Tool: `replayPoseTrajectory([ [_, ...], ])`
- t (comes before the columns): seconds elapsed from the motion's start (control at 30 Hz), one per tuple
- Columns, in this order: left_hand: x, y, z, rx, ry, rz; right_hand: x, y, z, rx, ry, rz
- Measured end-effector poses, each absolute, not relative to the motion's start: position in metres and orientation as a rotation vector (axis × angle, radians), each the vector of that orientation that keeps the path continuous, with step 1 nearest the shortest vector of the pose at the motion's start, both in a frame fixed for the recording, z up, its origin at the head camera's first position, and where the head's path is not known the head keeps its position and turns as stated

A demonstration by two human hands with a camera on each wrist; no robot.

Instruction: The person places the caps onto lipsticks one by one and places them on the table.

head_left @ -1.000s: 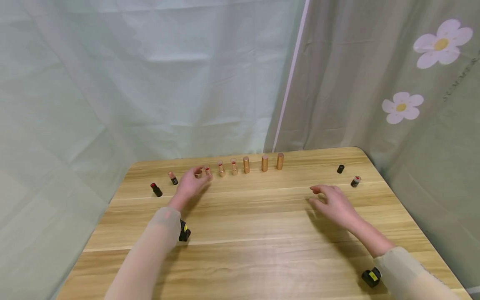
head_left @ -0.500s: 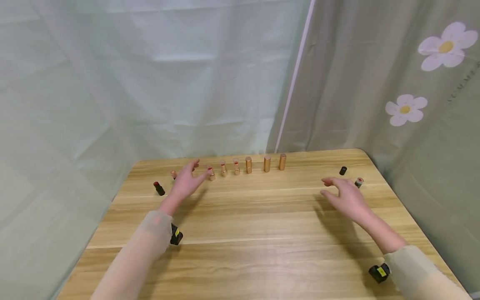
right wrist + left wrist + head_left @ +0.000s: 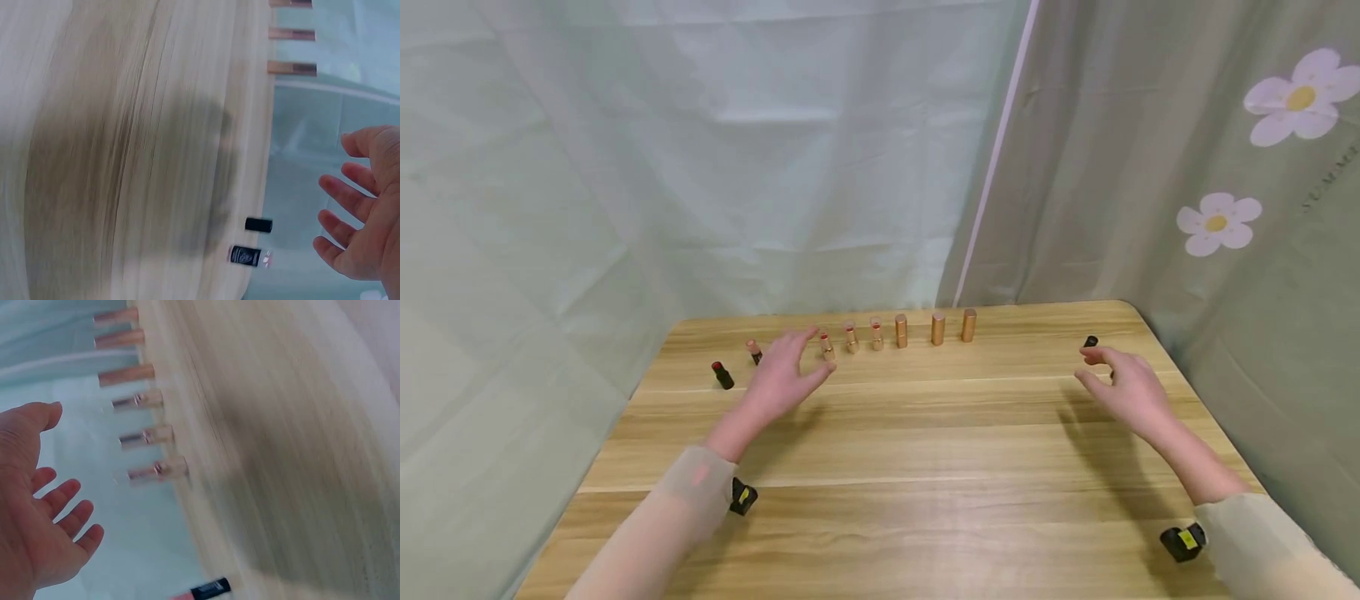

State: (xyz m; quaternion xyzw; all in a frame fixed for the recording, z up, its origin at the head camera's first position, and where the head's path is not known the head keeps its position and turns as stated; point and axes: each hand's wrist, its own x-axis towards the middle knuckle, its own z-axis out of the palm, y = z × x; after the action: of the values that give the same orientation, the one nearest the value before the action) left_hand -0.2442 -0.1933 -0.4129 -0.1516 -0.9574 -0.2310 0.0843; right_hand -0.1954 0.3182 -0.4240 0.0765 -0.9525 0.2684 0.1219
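My left hand (image 3: 781,377) hovers over the back left of the table, fingers spread and holding nothing. Just beyond its thumb stands a rose-gold lipstick (image 3: 828,350) with a clear cap and red tip. Two more clear-capped lipsticks (image 3: 852,340) continue the row, then three closed copper lipstick tubes (image 3: 937,330). Left of that hand are a black lipstick (image 3: 723,375) with a red tip and a black one (image 3: 210,588) with a pink tip. Over the back right, my right hand (image 3: 1129,393) is empty, fingers loosely bent, near a small black cap (image 3: 259,224) and a clear-topped black lipstick (image 3: 245,255).
The wooden table (image 3: 925,467) ends at a back edge close behind the lipstick row. A pale curtain (image 3: 775,167) hangs behind it, with printed white flowers (image 3: 1219,223) on the right. A small black device (image 3: 1182,542) is strapped at each wrist.
My left hand has drawn away from the leftmost clear-capped lipstick, its fingers spreading. My right hand has moved right, towards the black cap. The head view has shifted slightly.
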Motion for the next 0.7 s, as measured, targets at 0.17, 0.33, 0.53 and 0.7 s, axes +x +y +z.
replayPoseTrajectory([
  [0.17, -0.227, -0.175, -0.409, -0.638, -2.858, -0.58, -0.195, 0.336, -0.428, 0.136, -2.785, 0.76],
  [0.33, -0.21, -0.158, -0.412, -0.786, -2.838, -0.489, -0.198, 0.356, -0.435, 0.019, -2.78, 0.724],
  [0.53, -0.194, -0.143, -0.417, -0.88, -2.829, -0.372, -0.198, 0.377, -0.439, -0.079, -2.802, 0.706],
  [0.7, -0.18, -0.126, -0.418, -0.991, -2.836, -0.318, -0.2, 0.386, -0.443, -0.118, -2.84, 0.693],
])
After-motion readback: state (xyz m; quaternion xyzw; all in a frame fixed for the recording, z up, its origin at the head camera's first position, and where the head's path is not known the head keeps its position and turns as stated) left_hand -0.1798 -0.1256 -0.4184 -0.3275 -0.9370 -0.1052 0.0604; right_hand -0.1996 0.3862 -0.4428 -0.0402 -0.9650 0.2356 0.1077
